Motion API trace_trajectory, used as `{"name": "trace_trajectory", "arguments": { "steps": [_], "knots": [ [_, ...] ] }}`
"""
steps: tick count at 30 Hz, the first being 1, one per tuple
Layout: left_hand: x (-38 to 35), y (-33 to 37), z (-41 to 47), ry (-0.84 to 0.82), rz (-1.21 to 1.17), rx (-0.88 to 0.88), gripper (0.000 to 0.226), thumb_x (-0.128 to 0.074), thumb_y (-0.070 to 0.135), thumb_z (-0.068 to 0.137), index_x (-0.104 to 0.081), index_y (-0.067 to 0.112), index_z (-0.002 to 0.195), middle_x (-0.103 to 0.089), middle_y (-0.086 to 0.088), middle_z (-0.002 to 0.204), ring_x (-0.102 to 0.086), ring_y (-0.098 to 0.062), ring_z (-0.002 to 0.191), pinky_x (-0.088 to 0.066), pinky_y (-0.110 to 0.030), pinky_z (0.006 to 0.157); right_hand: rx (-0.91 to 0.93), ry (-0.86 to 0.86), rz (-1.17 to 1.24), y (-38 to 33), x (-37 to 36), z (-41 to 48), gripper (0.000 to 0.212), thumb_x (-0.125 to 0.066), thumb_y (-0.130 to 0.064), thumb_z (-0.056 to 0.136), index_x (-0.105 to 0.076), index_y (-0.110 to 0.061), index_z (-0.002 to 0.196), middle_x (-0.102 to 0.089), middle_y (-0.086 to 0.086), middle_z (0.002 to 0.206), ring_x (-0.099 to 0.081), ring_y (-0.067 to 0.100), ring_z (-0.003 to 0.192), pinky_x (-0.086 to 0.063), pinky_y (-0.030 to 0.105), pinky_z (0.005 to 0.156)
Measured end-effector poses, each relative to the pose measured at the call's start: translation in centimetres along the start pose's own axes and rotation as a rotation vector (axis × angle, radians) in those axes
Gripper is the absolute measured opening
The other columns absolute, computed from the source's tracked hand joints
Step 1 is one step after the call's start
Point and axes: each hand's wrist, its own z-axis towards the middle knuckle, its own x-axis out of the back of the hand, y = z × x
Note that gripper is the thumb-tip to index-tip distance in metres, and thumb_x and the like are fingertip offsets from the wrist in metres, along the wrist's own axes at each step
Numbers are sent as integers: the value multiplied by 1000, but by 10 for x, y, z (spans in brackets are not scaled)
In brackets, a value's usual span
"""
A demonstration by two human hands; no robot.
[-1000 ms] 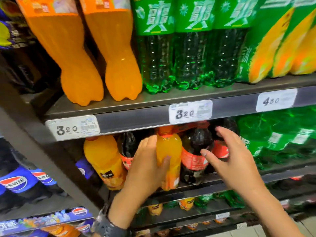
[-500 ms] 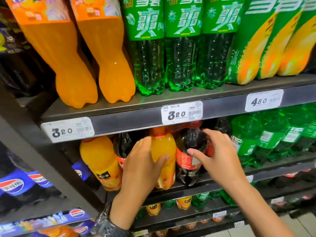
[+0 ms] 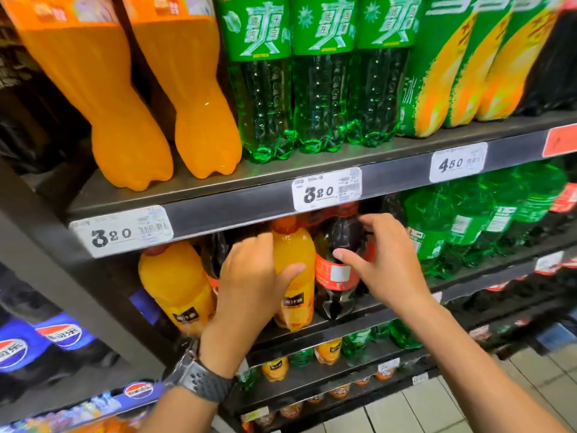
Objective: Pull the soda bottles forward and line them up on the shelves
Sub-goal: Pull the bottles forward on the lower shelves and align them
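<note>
Head camera: the left hand (image 3: 249,276) is wrapped round the orange soda bottle (image 3: 295,254) — thumb across its front, fingers tucked behind. The bottle stands upright near the front edge of the lower shelf (image 3: 487,281). Just beside it on the right, the right hand (image 3: 384,264) curls round the dark cola bottle (image 3: 338,235) — thumb by the red label, fingers hooked over its shoulder. A second orange bottle (image 3: 175,276) stands to the left, green bottles (image 3: 437,226) to the right, and there's a dark watch (image 3: 203,379) on the left wrist
</note>
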Motion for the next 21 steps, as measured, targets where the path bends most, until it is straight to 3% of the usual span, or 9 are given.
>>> {"name": "trace_trajectory", "arguments": {
  "steps": [2,5,7,10,13,15,19,21],
  "knots": [
    [0,5,-4,12,-38,63,53,-80,47,69,-56,6,93,-57,-8,82,-55,-29,77,-47,-35,66,1,-26,74,3,3,-2,62,-76,-41,76,-48,-17,126,-51,-4,119,-49,12,113,-45,26,95],
    [0,5,-20,63,-149,169,55,-72,45,78,-48,14,117,-52,0,105,-51,-18,98,-47,-26,81,7,1,214,18,12,-12,46,-71,-36,81,-49,-32,122,-51,-17,116,-52,-4,105,-41,6,87],
    [-4,8,-44,118,-307,234,45,-67,41,84,-46,29,121,-47,11,111,-50,-6,104,-43,-19,84,-17,4,245,34,9,-27,34,-68,-34,83,-52,-43,111,-57,-22,106,-58,-2,96,-45,9,82],
    [-32,21,-92,4,-443,466,44,-70,35,82,-43,47,116,-50,22,111,-54,-3,102,-48,-20,78,-237,-141,339,66,-18,-57,40,-72,-29,82,-56,-36,117,-64,-18,108,-61,1,99,-52,28,90],
    [-72,30,-117,-229,-479,755,72,-72,32,82,-35,28,144,-47,8,141,-51,-13,124,-46,-31,99,-344,-302,316,83,-54,-77,72,-73,-32,82,-38,-25,144,-50,-5,140,-50,9,124,-44,33,104],
    [-89,34,-116,-233,-518,803,80,-71,30,84,-26,24,150,-40,5,149,-44,-16,132,-42,-38,106,-316,-324,343,85,-70,-78,82,-72,-34,82,-27,-27,149,-41,-9,148,-41,8,133,-39,34,109],
    [-106,35,-108,-125,-469,853,72,-66,35,87,-29,28,148,-45,8,141,-47,-16,127,-46,-42,101,-260,-264,306,88,-88,-74,74,-74,-36,79,-34,-35,141,-48,-19,134,-44,5,127,-43,34,103],
    [-110,34,-106,-69,-418,873,64,-65,38,88,-36,29,143,-49,8,130,-50,-16,120,-48,-42,94,-273,-183,257,87,-92,-74,65,-77,-43,73,-41,-40,127,-48,-24,117,-48,5,116,-48,31,92]
  ]
}}
